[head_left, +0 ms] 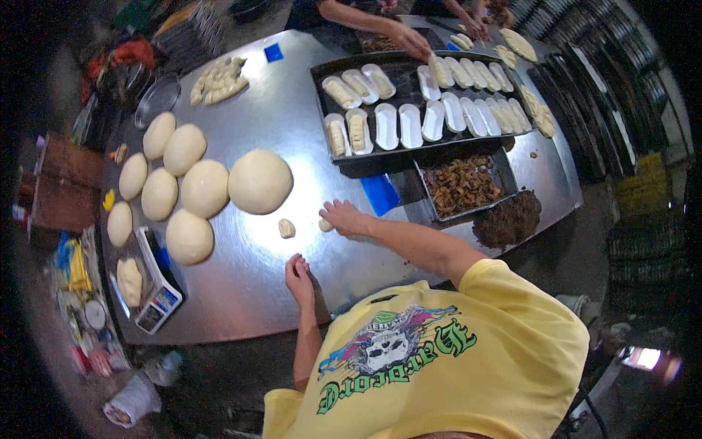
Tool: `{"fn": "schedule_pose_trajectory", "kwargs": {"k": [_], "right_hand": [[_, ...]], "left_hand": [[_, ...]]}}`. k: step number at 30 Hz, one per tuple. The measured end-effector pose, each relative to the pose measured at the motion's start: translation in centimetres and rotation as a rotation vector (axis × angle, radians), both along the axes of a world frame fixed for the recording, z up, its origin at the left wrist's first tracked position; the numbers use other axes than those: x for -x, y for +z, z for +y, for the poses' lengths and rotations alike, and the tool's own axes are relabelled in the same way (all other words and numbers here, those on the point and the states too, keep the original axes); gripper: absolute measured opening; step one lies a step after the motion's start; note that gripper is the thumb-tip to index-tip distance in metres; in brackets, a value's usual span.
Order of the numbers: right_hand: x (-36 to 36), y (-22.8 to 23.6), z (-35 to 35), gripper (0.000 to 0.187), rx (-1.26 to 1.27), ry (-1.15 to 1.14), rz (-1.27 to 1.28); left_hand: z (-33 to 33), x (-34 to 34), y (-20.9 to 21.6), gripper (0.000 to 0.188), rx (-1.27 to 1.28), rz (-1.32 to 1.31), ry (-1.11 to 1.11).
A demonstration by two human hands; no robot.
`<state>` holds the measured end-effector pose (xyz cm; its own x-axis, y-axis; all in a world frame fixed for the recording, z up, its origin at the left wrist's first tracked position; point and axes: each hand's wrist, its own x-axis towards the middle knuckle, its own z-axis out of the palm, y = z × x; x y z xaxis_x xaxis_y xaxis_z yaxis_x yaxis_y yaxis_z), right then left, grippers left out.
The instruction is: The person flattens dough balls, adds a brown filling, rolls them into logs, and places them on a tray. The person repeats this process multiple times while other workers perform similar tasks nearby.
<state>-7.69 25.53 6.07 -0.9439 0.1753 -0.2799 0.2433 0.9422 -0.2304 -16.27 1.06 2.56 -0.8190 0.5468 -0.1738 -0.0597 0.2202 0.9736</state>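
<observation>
My right hand [342, 218] reaches over the steel table [263, 307] with its fingers curled on a small dough piece [325, 225], which is partly hidden beneath them. Another small dough piece [287, 229] lies just to the left, apart from both hands. Nearer to me, my left hand [297, 276] is held loosely curled, thumb and fingers a little apart, nothing visible in it. Beyond that loose piece rests a large smooth dough ball [260, 182]. Several more dough balls [205, 189] are grouped to its left.
A digital scale [159, 310] sits at the left edge beside a dough lump [130, 282]. A black tray [365, 158] carries white paper molds with filled dough. Nearer are a pan of brown filling [461, 184], a dark brown mound [508, 218] and a blue sheet [380, 194]. A co-worker's hand [411, 41] reaches over the tray.
</observation>
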Motion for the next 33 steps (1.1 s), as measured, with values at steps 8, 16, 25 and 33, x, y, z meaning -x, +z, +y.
{"fn": "schedule_pose_trajectory", "kwargs": {"k": [8,16,25,33], "right_hand": [[-5.4,4.4,3.2,0.051,0.894,-0.546,0.039],[-6.3,12.4,19.2,0.049,0.316,-0.967,0.515],[-3.1,8.3,23.7,0.027,0.096,-1.016,0.221],[-11.1,6.6,10.9,0.019,0.615,-0.850,0.877]], "left_hand": [[0.5,-0.4,-1.1,0.024,0.080,0.244,0.025],[1.2,1.6,-2.0,0.033,0.041,0.253,0.034],[6.8,7.4,-0.1,0.056,0.310,0.779,-0.203],[4.5,7.9,-0.4,0.032,0.181,0.147,-0.128]]}}
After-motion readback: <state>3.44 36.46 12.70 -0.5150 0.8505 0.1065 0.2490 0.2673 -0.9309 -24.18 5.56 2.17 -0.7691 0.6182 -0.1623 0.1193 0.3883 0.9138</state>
